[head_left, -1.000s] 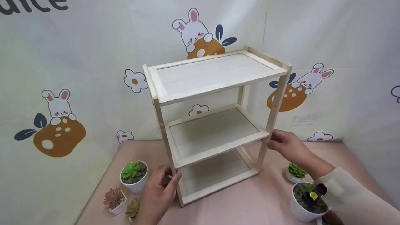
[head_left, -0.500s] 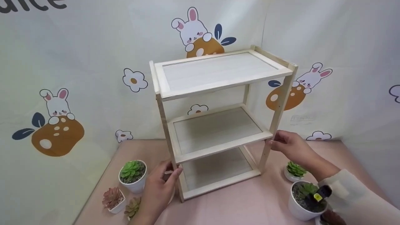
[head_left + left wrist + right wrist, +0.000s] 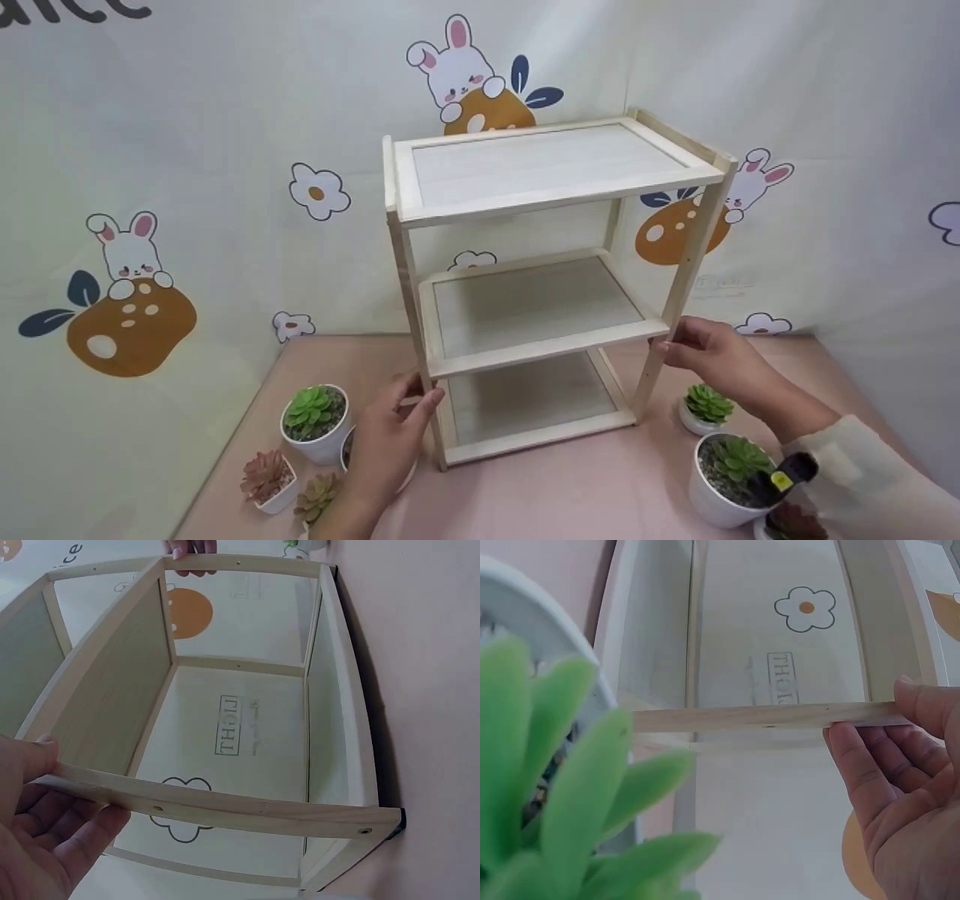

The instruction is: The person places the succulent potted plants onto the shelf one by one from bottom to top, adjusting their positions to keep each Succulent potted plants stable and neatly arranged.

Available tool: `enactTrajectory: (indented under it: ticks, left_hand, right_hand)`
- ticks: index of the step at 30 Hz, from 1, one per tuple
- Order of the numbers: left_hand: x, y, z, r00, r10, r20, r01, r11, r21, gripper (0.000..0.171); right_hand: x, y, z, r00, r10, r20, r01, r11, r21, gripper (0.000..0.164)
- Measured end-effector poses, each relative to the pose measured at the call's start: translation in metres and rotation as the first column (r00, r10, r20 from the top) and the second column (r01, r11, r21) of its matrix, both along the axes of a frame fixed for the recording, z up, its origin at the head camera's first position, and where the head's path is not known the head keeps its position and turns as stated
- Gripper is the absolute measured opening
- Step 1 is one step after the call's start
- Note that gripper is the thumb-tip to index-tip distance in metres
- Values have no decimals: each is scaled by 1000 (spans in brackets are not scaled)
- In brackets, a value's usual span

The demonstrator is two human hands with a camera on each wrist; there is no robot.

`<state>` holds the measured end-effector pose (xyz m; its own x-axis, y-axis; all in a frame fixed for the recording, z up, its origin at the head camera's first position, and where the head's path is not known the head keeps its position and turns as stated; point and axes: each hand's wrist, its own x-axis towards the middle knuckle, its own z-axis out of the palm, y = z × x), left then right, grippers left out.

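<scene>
A three-tier wooden shelf rack (image 3: 536,307) stands upright on the pink cloth, turned a little to one side. My left hand (image 3: 390,427) grips its left front post just below the middle tier, thumb in front and fingers curled behind. In the left wrist view the same hand (image 3: 45,825) pinches the post between thumb and fingers. My right hand (image 3: 724,364) holds the right front post at about the middle tier's height. The right wrist view shows that hand (image 3: 915,780) with thumb and fingers on opposite sides of the post. All three tiers are bare.
Left of the rack stand a green succulent pot (image 3: 315,427), a reddish succulent (image 3: 266,480) and a small yellowish succulent (image 3: 319,495); another pot is partly behind my left hand. On the right are a small succulent (image 3: 707,409) and a larger white pot (image 3: 720,495). A printed backdrop (image 3: 225,262) surrounds the table.
The rack has shifted to the right and turned slightly, its left front foot moving farther back. Both hands have travelled with it, keeping their grips on the posts.
</scene>
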<state>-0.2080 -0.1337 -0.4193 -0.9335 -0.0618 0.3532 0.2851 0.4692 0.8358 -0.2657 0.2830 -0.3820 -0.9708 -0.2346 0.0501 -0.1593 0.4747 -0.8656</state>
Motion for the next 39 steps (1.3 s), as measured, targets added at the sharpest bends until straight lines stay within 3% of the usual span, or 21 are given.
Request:
enactTrajectory:
  ticks: [7, 15, 28, 39]
  left_hand:
    - [-11, 10, -2, 1000, -14, -9, 15, 992, 126, 33]
    - [-22, 18, 0, 1000, -26, -13, 28, 985, 169, 28]
    - [-36, 26, -5, 999, 33, -38, -28, 991, 134, 31]
    - [-48, 29, -6, 997, 15, -71, -3, 986, 168, 27]
  right_hand:
    - [9, 9, -1, 1000, -27, -11, 27, 1000, -6, 45]
    - [17, 19, -2, 998, -55, -25, 56, 998, 8, 46]
    - [25, 22, -7, 994, -87, -73, 88, 996, 16, 41]
    - [28, 22, -4, 988, -153, -31, 155, 985, 80, 48]
